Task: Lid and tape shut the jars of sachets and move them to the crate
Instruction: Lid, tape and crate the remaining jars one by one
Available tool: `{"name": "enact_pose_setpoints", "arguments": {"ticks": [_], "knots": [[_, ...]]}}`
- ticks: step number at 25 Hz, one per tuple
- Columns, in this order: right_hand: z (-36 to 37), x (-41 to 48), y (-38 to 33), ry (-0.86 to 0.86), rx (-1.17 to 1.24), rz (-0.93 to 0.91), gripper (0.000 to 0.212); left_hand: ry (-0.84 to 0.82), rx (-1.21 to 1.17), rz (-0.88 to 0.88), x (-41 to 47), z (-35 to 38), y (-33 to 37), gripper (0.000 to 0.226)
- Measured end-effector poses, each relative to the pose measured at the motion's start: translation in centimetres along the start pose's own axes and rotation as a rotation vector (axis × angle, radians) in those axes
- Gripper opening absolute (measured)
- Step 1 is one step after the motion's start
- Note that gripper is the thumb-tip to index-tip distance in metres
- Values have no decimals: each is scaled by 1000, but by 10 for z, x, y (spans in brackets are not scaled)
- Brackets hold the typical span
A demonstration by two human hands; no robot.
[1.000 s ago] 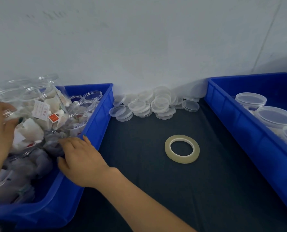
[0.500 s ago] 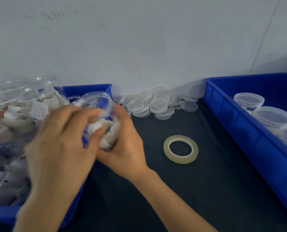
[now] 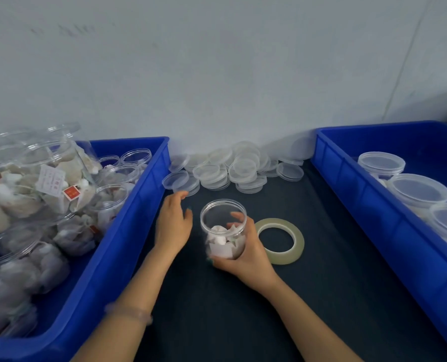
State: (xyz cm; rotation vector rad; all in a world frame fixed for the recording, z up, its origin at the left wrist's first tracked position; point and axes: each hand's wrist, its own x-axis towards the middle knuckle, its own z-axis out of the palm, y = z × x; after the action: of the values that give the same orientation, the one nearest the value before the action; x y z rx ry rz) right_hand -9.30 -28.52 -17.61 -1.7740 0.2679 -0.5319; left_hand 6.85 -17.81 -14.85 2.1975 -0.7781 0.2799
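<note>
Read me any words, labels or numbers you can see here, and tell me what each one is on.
Nothing is legible.
On a white paper tag inside a jar in the left crate: faint print, too blurred to read.
On a red square label beside it: marks too small to read.
No text seen on the held jar, the tape roll or the lids.

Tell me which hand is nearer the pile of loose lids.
Left. The left hand is just in front of the pile of loose lids, almost at its nearest lid; the right hand grips the open jar, farther toward the person.
</note>
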Motion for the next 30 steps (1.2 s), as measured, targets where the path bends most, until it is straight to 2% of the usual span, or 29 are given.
{"name": "enact_pose_setpoints", "arguments": {"ticks": [1, 3, 6, 9, 12, 15, 17, 19, 21, 22, 23, 24, 25, 27, 30], "knots": [[-3, 0, 1, -15, 2, 13, 93, -128, 101, -58, 16, 9, -8, 54], [-7, 0, 3, -30, 5, 23, 95, -328, 298, -49, 42, 22, -15, 69], [-7, 1, 5, -44, 23, 34, 97, -425, 475, -11, 61, 36, -25, 69], [-7, 1, 7, -46, 20, 35, 98, -265, 503, 16, 64, 41, -26, 49], [-7, 2, 8, -44, 22, 24, 97, -115, 543, 117, 50, 39, -25, 31], [-7, 1, 7, -50, 24, 21, 97, -108, 399, 154, 38, 27, -20, 21], [-7, 1, 7, -51, 32, 16, 97, -42, 254, 138, 32, 18, -6, 13], [-7, 1, 8, -56, 40, 18, 96, 167, -8, 37, 31, 3, 13, 12], [-6, 1, 9, -52, 37, 15, 95, 321, -453, -174, 34, -22, 31, 17], [-6, 1, 9, -52, 34, 16, 94, 291, -713, -251, 35, -36, 38, 21], [-6, 1, 10, -51, 35, 15, 94, 181, -923, -279, 33, -47, 44, 23], [-6, 1, 10, -49, 36, 13, 93, 22, -1020, -277, 28, -54, 50, 23], [-6, 1, 10, -46, 36, 7, 93, -150, -992, -255, 21, -57, 57, 23], [-6, 2, 10, -40, 36, -7, 91, -393, -727, -169, 9, -51, 72, 23], [-5, 3, 11, -23, 40, -19, 85, -541, -499, -135, 2, -39, 82, 21]]}}
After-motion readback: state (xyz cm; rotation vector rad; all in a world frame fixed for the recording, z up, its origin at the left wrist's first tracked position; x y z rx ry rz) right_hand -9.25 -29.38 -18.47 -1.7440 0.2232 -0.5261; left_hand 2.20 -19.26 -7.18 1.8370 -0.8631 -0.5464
